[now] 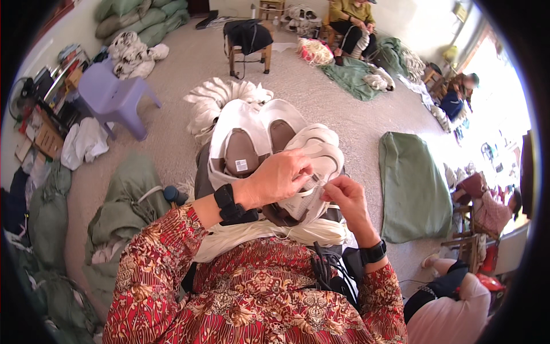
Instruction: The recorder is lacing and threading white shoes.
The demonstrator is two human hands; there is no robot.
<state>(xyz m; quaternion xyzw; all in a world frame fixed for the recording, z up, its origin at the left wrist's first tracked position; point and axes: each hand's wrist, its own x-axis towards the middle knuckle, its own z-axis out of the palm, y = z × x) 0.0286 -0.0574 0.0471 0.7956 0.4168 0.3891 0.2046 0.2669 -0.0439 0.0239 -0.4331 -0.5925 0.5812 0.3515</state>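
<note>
A white-and-grey sneaker (325,153) with a chunky cream sole lies on its side over my lap, toe away from me. My left hand (281,176) reaches across it, its fingers curled in a pinch at the lacing area; what they hold is hidden. On the right side of the opening, my right hand (348,198) pinches a thin pale shoelace (322,189) between thumb and forefinger. Beside the sneaker lie white shoes with brown insoles (238,149). A bundle of cream laces (246,236) is spread across my lap, nearest my body.
Beyond my knees is a fanned pile of white shoe parts (220,97). A purple plastic chair (117,92) stands left, a stool with dark cloth (249,43) ahead. Green sacking (409,189) lies right. Other people sit ahead and along the right side.
</note>
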